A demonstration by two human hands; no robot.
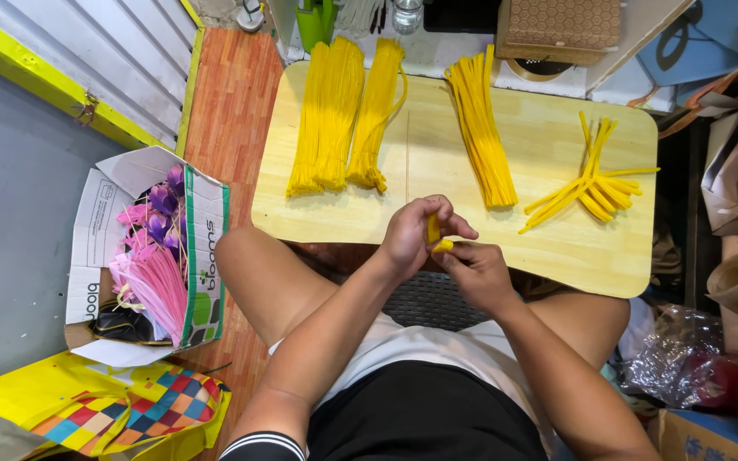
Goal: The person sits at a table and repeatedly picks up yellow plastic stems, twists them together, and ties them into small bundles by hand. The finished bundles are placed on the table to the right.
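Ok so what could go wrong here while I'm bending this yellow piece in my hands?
The yellow piece is pinched small between the left hand and right hand beyond the table edge, so it may slip and drop into your lap. The folded pieces lie loose near the table's right end; an elbow could probably knock them off.

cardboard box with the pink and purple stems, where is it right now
In the head view the cardboard box sits on the floor at the left, beside the person's left knee and left of the wooden table, above a yellow bag.
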